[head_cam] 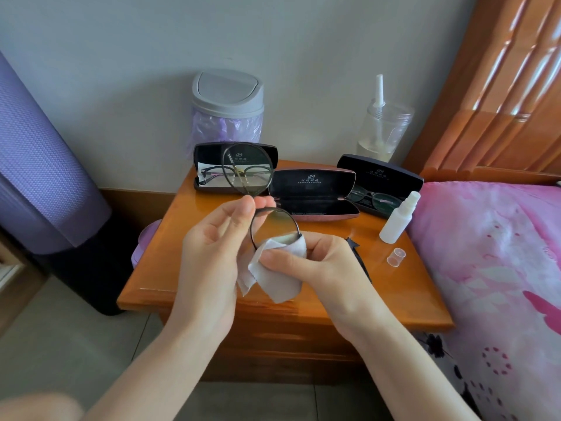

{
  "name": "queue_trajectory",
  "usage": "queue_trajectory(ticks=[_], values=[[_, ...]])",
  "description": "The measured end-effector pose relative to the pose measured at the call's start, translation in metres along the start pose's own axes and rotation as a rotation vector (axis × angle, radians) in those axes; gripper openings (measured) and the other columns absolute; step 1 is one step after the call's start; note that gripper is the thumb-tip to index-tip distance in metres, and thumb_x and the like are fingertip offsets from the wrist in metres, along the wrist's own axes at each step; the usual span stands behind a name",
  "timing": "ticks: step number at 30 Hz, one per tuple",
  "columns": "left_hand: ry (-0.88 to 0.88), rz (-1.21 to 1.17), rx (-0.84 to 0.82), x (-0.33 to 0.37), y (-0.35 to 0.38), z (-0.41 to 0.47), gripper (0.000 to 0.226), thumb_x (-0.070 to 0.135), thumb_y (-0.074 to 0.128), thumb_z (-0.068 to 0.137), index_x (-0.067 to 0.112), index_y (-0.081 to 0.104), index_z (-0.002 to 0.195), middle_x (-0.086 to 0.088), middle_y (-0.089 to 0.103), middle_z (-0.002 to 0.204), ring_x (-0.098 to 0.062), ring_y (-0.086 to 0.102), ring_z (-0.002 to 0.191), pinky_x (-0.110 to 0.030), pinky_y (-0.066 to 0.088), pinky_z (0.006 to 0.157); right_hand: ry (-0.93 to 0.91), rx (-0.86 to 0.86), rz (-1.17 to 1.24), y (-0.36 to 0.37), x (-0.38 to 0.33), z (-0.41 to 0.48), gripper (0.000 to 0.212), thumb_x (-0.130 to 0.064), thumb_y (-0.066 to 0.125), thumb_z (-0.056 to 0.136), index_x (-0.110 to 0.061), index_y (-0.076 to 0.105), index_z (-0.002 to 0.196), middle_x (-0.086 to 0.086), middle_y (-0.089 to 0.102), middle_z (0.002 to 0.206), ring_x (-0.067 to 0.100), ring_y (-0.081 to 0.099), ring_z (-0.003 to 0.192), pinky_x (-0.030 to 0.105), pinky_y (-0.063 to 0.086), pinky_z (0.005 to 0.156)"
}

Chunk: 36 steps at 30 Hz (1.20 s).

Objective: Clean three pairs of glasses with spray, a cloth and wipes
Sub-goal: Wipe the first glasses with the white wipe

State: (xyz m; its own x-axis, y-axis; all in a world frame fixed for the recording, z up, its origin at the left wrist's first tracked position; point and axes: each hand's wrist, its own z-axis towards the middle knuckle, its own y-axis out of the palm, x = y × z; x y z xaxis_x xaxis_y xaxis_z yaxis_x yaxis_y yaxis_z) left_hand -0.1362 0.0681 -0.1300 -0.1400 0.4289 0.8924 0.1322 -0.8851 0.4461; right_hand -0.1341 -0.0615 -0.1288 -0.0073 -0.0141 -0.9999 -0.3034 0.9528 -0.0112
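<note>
My left hand point(217, 238) pinches the bridge of a round black-framed pair of glasses point(247, 168), held upright over the wooden nightstand point(188, 268). My right hand point(315, 265) grips a grey cloth point(273, 281) folded round the lower lens point(274, 226). Three open cases stand behind: the left one point(209, 153) holds a second pair point(212, 174), the middle one point(312, 189) holds nothing, the right one point(379, 174) holds a third pair point(376, 199). A white spray bottle point(396, 223) stands at the right, its clear cap point(395, 256) lying beside it.
A small grey-lidded bin point(227, 104) with a purple liner and a clear jar point(384, 129) stand by the wall. A dark cloth point(353, 243) peeks out behind my right hand. A pink-covered bed point(498, 268) borders the right; a purple rolled mat point(39, 165) stands at the left.
</note>
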Motion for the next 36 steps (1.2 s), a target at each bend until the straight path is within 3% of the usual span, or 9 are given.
queue_trajectory(ticks=[8, 12, 17, 21, 30, 36], values=[[-0.016, -0.001, 0.008, 0.0, -0.004, 0.002, 0.02, 0.035, 0.057, 0.075, 0.031, 0.076, 0.072, 0.01, 0.076, 0.092, -0.004, 0.069, 0.098, -0.02, 0.057, 0.068, -0.008, 0.005, -0.049, -0.001, 0.001, 0.001, 0.007, -0.016, 0.072, 0.078, -0.013, 0.074, 0.084, -0.004, 0.071, 0.074, 0.006, 0.065, 0.069, 0.016, 0.051, 0.059], [0.024, 0.092, -0.027, -0.001, 0.0, -0.003, 0.019, 0.038, 0.057, 0.075, 0.028, 0.072, 0.079, 0.01, 0.075, 0.088, -0.004, 0.07, 0.09, -0.02, 0.057, 0.062, -0.055, 0.083, 0.037, 0.005, 0.004, 0.002, 0.023, -0.027, 0.071, 0.07, -0.01, 0.074, 0.084, 0.001, 0.074, 0.078, 0.01, 0.067, 0.072, 0.017, 0.052, 0.062], [0.051, 0.179, -0.054, -0.003, 0.003, -0.006, 0.028, 0.04, 0.056, 0.075, 0.019, 0.07, 0.088, 0.007, 0.074, 0.085, -0.009, 0.069, 0.081, -0.016, 0.052, 0.057, -0.082, 0.13, 0.17, 0.008, 0.004, 0.004, 0.024, -0.025, 0.07, 0.072, -0.007, 0.073, 0.087, 0.004, 0.072, 0.081, 0.011, 0.065, 0.075, 0.019, 0.051, 0.065], [0.077, 0.223, -0.062, -0.005, 0.004, -0.005, 0.027, 0.042, 0.056, 0.074, 0.023, 0.072, 0.086, 0.006, 0.074, 0.087, -0.008, 0.068, 0.083, -0.016, 0.052, 0.063, -0.07, 0.193, 0.199, 0.008, 0.004, 0.002, 0.024, -0.035, 0.067, 0.071, -0.016, 0.074, 0.083, -0.002, 0.071, 0.078, 0.008, 0.064, 0.075, 0.02, 0.051, 0.067], [0.038, 0.195, -0.069, -0.009, 0.003, -0.002, 0.027, 0.044, 0.054, 0.076, 0.029, 0.076, 0.082, 0.005, 0.074, 0.087, -0.011, 0.068, 0.086, -0.021, 0.053, 0.071, -0.04, 0.279, 0.202, 0.008, 0.005, 0.002, 0.033, -0.039, 0.064, 0.074, -0.014, 0.075, 0.092, -0.002, 0.071, 0.084, 0.007, 0.064, 0.078, 0.022, 0.051, 0.071], [0.023, 0.094, -0.085, -0.008, 0.002, 0.0, 0.023, 0.036, 0.054, 0.079, 0.03, 0.076, 0.077, 0.004, 0.074, 0.088, -0.015, 0.069, 0.093, -0.028, 0.056, 0.083, -0.038, 0.305, 0.176, 0.005, 0.005, -0.001, 0.021, -0.04, 0.063, 0.072, -0.024, 0.075, 0.077, -0.012, 0.069, 0.075, 0.001, 0.063, 0.074, 0.019, 0.05, 0.069]])
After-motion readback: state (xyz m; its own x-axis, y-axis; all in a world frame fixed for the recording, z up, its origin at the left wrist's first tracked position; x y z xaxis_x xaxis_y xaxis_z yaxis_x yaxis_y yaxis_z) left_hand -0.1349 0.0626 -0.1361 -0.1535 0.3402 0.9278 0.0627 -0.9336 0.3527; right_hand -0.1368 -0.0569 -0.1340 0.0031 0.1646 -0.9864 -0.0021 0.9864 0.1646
